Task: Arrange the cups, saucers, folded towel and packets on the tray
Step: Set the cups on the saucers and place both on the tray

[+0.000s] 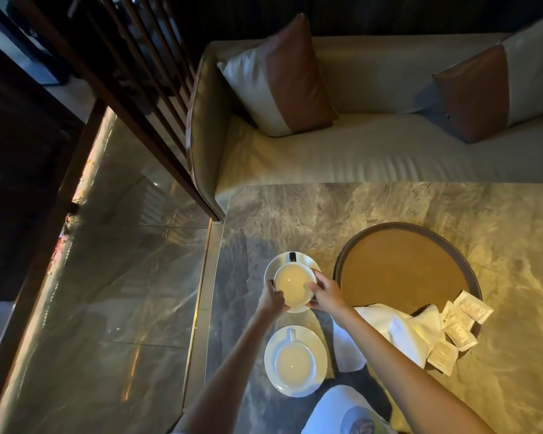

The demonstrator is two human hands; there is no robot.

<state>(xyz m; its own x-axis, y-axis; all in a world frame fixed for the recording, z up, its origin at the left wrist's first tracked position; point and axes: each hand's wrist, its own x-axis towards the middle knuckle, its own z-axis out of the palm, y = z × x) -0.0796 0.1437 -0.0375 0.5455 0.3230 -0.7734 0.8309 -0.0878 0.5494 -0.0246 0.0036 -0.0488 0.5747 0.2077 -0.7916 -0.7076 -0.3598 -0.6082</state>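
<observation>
A round brown tray (402, 270) with a dark rim sits on the marble table. To its left, a white cup (293, 281) rests on a white saucer (301, 258). My left hand (271, 299) grips the saucer's left edge and my right hand (325, 292) grips its right edge beside the cup. A second white cup (293, 360) on its saucer (317, 349) stands nearer to me. A white towel (395, 327), loosely folded, lies over the tray's near rim. Several pale packets (458, 327) lie on and beside the tray's right near edge.
The marble table (389, 208) has its left edge close to the cups, with a glossy floor (107, 245) beyond. A beige sofa (373, 158) with two cushions stands behind the table. Dark wooden slats (145, 89) rise at the left.
</observation>
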